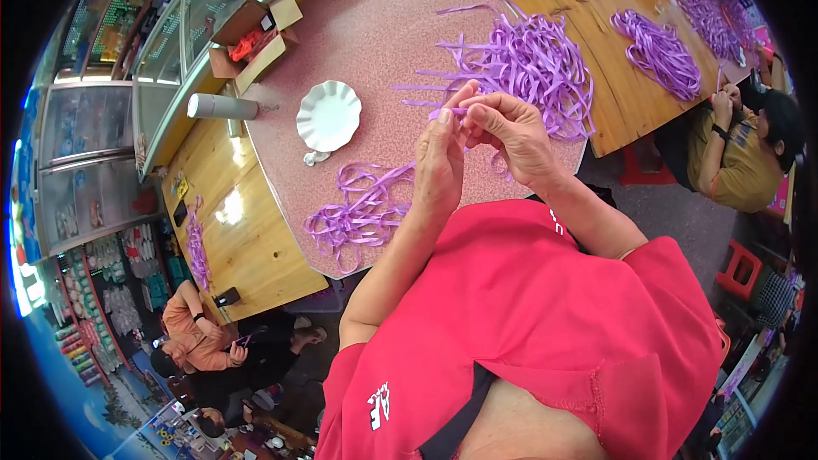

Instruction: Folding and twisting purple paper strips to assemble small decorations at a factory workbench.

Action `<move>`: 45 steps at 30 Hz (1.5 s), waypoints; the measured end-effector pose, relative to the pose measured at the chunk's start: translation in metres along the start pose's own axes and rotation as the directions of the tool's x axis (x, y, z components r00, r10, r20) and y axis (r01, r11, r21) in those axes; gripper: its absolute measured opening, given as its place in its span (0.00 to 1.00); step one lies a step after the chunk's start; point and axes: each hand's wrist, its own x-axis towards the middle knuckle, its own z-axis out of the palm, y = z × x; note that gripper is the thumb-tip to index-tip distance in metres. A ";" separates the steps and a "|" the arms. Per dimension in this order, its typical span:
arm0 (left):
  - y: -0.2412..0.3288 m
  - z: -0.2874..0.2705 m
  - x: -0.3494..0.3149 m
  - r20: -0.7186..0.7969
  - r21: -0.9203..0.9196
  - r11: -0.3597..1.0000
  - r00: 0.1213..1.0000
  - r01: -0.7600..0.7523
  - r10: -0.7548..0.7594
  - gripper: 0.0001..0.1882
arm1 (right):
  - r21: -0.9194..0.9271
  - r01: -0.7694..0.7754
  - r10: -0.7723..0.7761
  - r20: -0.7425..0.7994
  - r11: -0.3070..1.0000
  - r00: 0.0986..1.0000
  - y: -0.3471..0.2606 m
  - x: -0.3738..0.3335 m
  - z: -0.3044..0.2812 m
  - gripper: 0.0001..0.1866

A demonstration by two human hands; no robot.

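- Plate (329, 117): one is sitting on the pink table (383, 17).
- One large ribbon pile (545, 77) is lying nearby, right of the plate; one smaller ribbon pile (354, 220) is lying below it.
- One bottle (220, 107) is resting left of the plate.
- Right of the plate, left hand (439, 166) and right hand (515, 136) are pinching one ribbon (435, 114), fingertips closed together, forearms (396, 268) reaching forward.

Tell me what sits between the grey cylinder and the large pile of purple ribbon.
In the head view, a white wavy-rimmed plate lies between the grey cylinder and the large ribbon pile, with pink tabletop showing around it.
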 end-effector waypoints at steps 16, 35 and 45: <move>-0.004 -0.014 0.013 -0.134 -0.454 0.887 0.977 0.090 -0.168 0.20 | -0.288 0.286 -0.310 -0.040 0.914 0.950 0.002 -0.007 0.009 0.08; 0.029 -0.181 -0.016 -0.764 -0.151 0.954 0.643 -0.258 0.053 0.21 | 0.147 0.573 -0.413 -0.555 0.806 0.722 -0.116 0.024 -0.235 0.05; 0.044 -0.035 -0.011 -0.145 0.779 0.627 0.975 0.008 0.167 0.16 | -0.750 0.345 -0.290 0.211 0.565 0.934 -0.050 0.022 -0.007 0.09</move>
